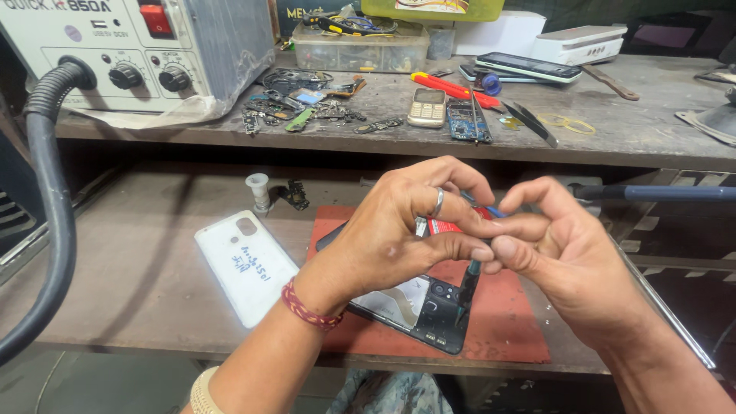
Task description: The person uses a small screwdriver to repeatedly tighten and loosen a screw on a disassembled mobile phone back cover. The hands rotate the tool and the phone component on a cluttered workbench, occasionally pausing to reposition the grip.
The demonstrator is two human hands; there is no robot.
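An opened black phone (429, 314) lies on a red work mat (506, 322) on the lower bench, its insides and camera module exposed. A thin dark screwdriver (468, 287) stands almost upright with its tip on the phone's lower corner. My right hand (571, 257) pinches the screwdriver's handle. My left hand (402, 226), with a ring and a red thread wristband, curls over the phone and meets the right fingers at the top of the tool. A white phone back cover (245, 264) lies left of the mat.
A hot-air station (138, 50) with a black hose (46, 192) stands on the upper shelf at left. Also there: a small keypad phone (427, 107), a circuit board (468, 123), a red-handled tool (452, 88), a parts box (360, 50). A small white cap (258, 190) stands behind the cover.
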